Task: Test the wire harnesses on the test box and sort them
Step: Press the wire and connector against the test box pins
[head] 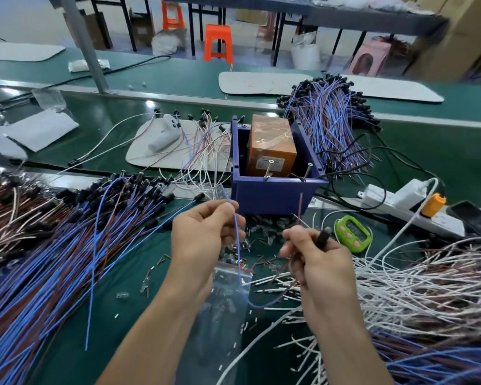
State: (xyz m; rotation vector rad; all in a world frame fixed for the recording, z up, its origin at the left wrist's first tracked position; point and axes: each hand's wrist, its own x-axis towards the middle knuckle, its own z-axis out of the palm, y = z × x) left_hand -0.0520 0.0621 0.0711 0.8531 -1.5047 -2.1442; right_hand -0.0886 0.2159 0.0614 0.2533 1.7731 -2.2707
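Note:
My left hand point(206, 234) pinches the blue wire point(237, 245) of one harness, which loops down below both hands. My right hand point(314, 259) grips the same harness's brown wire point(300, 209) and its black connector point(324, 236), the brown end pointing up. Both hands are raised in front of the blue bin point(272, 193), which holds the orange test box point(271, 145) with two screws standing at its near edge. A large heap of blue and brown harnesses point(67, 240) lies to the left.
Another blue and brown bundle point(333, 126) lies behind the bin. White wires point(417, 282) pile at the right. A green timer point(351, 232), a power strip point(406, 204), a clear zip bag point(225, 301) and scattered small terminals lie on the green mat.

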